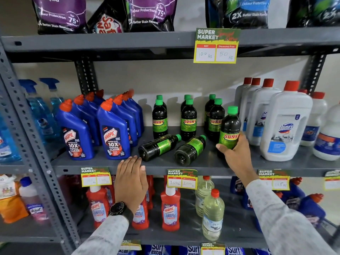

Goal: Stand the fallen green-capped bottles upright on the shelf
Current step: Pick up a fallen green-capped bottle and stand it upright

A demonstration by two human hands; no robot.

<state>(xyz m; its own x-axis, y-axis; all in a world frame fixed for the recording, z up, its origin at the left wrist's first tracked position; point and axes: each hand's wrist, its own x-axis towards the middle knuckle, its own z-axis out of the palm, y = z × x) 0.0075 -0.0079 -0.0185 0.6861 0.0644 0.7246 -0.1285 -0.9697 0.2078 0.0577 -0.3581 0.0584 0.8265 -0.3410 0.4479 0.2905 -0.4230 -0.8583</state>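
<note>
Two dark green-capped bottles lie on their sides on the grey middle shelf (pixel 103 163): a left one (pixel 158 147) and a right one (pixel 190 150), caps pointing back right. My right hand (pixel 234 150) grips a third such bottle (pixel 230 128) around its lower half, holding it upright at the shelf's front. Several more green-capped bottles (pixel 188 119) stand upright in pairs behind. My left hand (pixel 131 178) rests flat on the shelf's front edge, fingers together, holding nothing, just left of the left fallen bottle.
Blue Harpic bottles (pixel 114 129) stand left of the green-capped ones. White red-capped Domex jugs (pixel 286 124) stand to the right, close to the held bottle. Price tags (pixel 182 179) hang on the shelf edge. Red and clear bottles fill the shelf below.
</note>
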